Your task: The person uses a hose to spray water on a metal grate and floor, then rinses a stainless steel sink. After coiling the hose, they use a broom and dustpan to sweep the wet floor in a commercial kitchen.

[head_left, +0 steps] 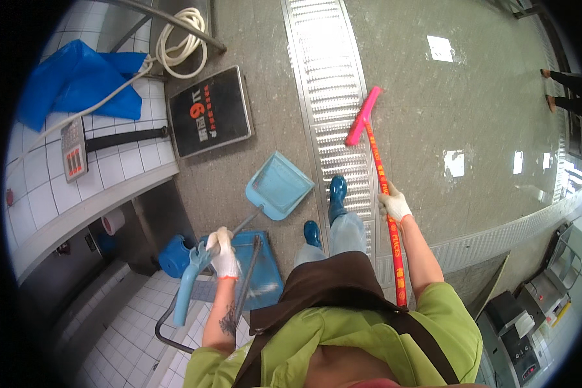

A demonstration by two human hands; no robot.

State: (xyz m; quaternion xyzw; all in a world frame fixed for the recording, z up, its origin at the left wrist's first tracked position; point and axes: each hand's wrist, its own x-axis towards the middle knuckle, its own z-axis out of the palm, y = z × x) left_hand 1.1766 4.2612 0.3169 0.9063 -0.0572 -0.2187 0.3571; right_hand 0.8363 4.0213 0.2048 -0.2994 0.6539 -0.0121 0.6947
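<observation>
My left hand [222, 252], in a white knit work glove, grips the grey handle of a long-handled dustpan just below its light-blue grip [186, 291]. The light-blue dustpan [280, 186] reaches down to the grey floor in front of my left side. In a matching glove, my right hand [394, 203] is closed around the red patterned handle [380, 167] of a broom. Its pink head [363, 116] lies across the right edge of the metal drain grating [332, 87]. Broom and dustpan are apart, with the blue rubber boots [337, 191] on my feet nearby.
Ahead on the left stands a platform scale [211, 111] with its display unit [74, 149]. A coiled white hose [186, 43] and blue sheeting [87, 82] lie beyond. Beside my left leg is a blue platform cart [259, 281]. Another person's legs [570, 89] appear far right.
</observation>
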